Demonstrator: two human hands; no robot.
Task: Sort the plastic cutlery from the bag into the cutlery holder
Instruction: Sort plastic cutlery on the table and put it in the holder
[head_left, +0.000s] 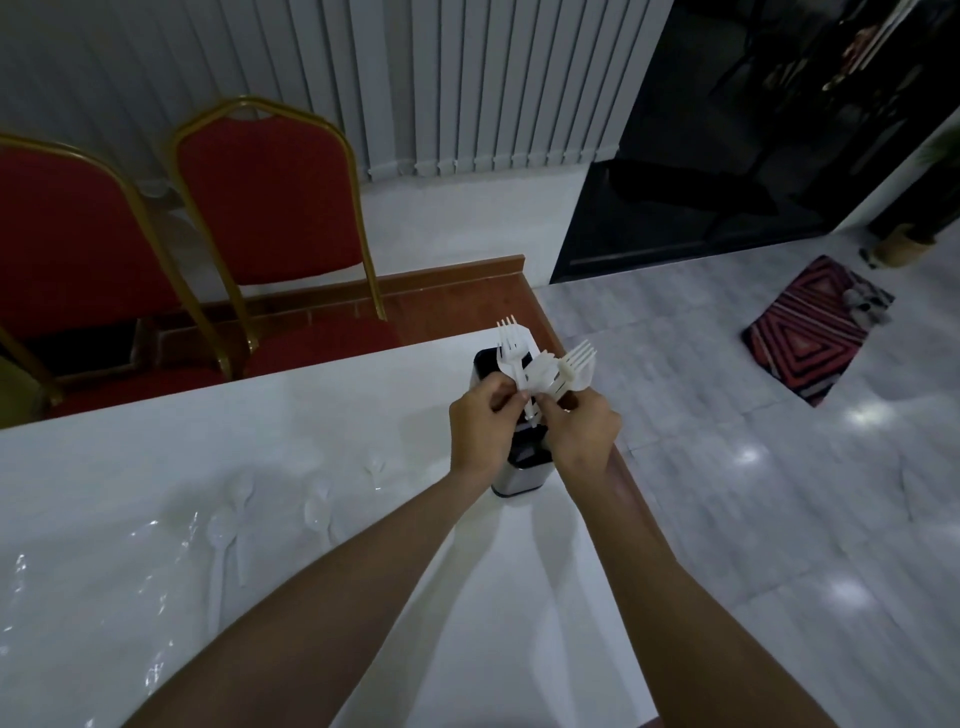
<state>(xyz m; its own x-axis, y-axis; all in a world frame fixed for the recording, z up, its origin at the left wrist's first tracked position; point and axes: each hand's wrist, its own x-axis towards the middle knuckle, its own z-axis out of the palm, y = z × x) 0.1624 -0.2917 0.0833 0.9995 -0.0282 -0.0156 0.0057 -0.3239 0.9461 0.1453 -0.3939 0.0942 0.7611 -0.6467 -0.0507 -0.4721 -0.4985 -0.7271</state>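
Note:
A black and silver cutlery holder (522, 480) stands near the right edge of the white table (156, 441). Both my hands are over its top. My left hand (480, 428) pinches white plastic forks (508, 345) that stick up over the holder. My right hand (584, 431) grips another bunch of white forks and a spoon (574, 371), tines pointing up and right. Several clear plastic spoons (236, 512) lie loose on the table to the left, beside a clear plastic bag (78, 597). The holder's compartments are mostly hidden by my hands.
Two red chairs with gold frames (270, 208) stand behind the table's far edge. The table's right edge (618, 467) runs just beside the holder, with a glossy tiled floor beyond. A red patterned mat (810, 327) lies on the floor at right.

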